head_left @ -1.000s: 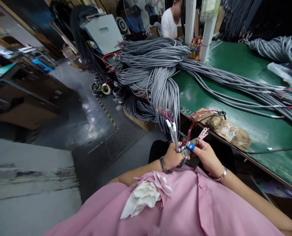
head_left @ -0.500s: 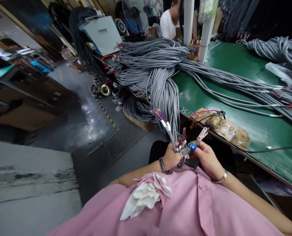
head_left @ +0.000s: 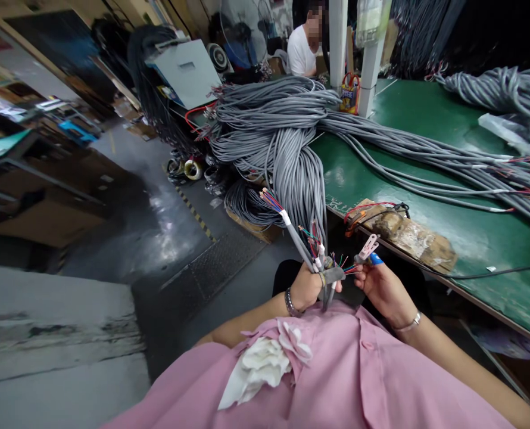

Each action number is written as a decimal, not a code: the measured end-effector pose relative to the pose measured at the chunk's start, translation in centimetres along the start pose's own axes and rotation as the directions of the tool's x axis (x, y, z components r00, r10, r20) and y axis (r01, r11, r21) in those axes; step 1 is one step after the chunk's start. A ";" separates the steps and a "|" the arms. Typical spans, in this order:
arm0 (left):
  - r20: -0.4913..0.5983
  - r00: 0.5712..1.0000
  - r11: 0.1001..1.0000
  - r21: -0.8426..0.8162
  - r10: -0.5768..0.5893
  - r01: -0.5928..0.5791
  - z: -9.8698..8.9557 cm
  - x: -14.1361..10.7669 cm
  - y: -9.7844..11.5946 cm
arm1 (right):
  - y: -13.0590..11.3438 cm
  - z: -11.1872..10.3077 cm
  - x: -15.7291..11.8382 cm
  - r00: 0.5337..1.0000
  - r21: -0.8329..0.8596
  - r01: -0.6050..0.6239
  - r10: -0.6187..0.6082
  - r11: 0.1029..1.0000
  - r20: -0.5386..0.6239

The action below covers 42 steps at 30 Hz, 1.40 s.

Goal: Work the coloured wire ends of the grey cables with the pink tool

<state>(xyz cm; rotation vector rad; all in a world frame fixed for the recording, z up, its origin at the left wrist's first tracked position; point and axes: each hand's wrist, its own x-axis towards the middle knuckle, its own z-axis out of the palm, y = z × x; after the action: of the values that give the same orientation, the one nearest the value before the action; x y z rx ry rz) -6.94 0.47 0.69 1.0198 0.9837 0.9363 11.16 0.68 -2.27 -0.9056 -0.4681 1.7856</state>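
My left hand (head_left: 308,287) is closed round several grey cables (head_left: 297,241), with grey wrapping on a finger or thumb. Out of the cables' white-banded ends fan thin coloured wires (head_left: 271,199). One bundle of fine red, green and blue wires (head_left: 349,269) points from the left thumb toward my right hand (head_left: 386,292). The right fingers are pinched close to those wire tips, with blue tape on one digit. A small pale pink slotted tool (head_left: 369,245) sticks up from this hand; its lower end is hidden.
A big heap of grey cables (head_left: 274,113) spills over the green table (head_left: 430,131). At the near edge lies a taped wooden block (head_left: 408,235) with a black cord. A person in white (head_left: 301,50) sits behind. A grey-blue box (head_left: 187,71) stands at the back left.
My right hand has drawn slightly right, away from the left, and the fine coloured wires between them now show. The cable ends in my left hand have tilted left.
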 end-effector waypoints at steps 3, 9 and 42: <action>0.058 0.998 0.994 -0.103 -0.016 0.022 0.5 0.5 0.2 | -0.4 -0.5 0.2 0.999 -0.020 0.021 -0.020 1.000 0.050; 0.163 0.983 0.988 -0.113 -0.088 0.108 1.7 1.6 0.8 | -1.5 0.5 0.6 0.945 -0.434 0.305 -0.324 0.848 0.030; 0.122 0.989 0.992 -0.080 -0.087 0.097 1.6 0.4 1.5 | -1.9 0.5 1.2 0.986 0.118 0.045 -0.064 0.992 0.157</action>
<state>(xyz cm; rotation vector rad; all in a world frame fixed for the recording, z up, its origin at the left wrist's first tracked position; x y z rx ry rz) -5.55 0.85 2.41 0.9388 0.8771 0.8255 11.71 2.58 -1.11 -0.6666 -0.4833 1.8235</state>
